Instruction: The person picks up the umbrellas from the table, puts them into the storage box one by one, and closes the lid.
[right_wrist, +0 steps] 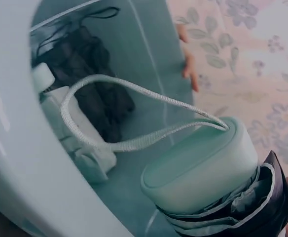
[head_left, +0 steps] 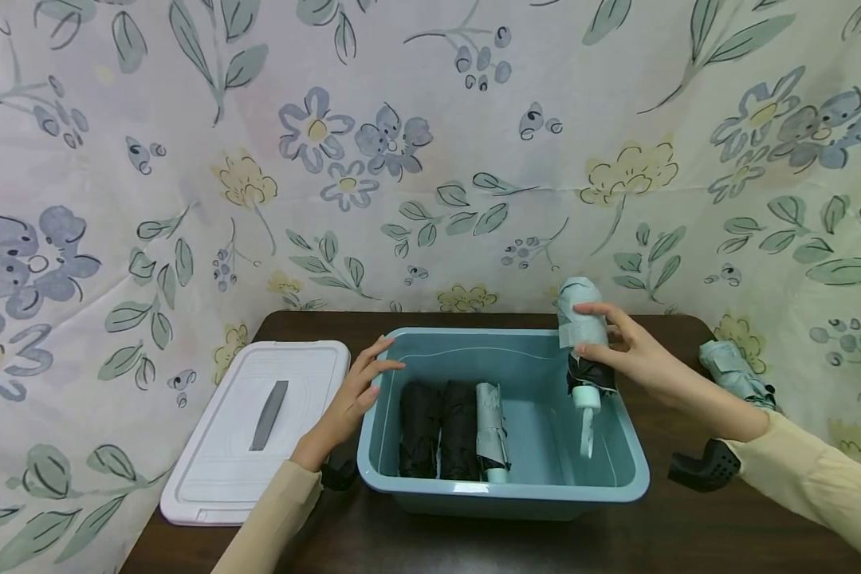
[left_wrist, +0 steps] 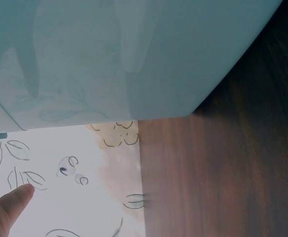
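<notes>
My right hand [head_left: 634, 351] grips a folded pale green umbrella [head_left: 579, 311] over the right end of a blue-green plastic bin [head_left: 502, 493]. The umbrella points handle down, and its pale handle [right_wrist: 203, 168] with a looped wrist strap [right_wrist: 134, 89] fills much of the right wrist view. Inside the bin, two black folded umbrellas [head_left: 419, 430] lie side by side at the left, with a pale green one [head_left: 491, 422] beside them. At the bin's left rim my left hand [head_left: 347, 399] rests with its fingers extended; only part of it shows in the left wrist view.
A white lid [head_left: 258, 422] with a grey handle lies left of the bin on the dark wooden table [head_left: 473, 550]. Another pale green folded umbrella [head_left: 733, 371] lies at the table's right side, behind my right forearm. Floral cloth [head_left: 430, 159] hangs behind.
</notes>
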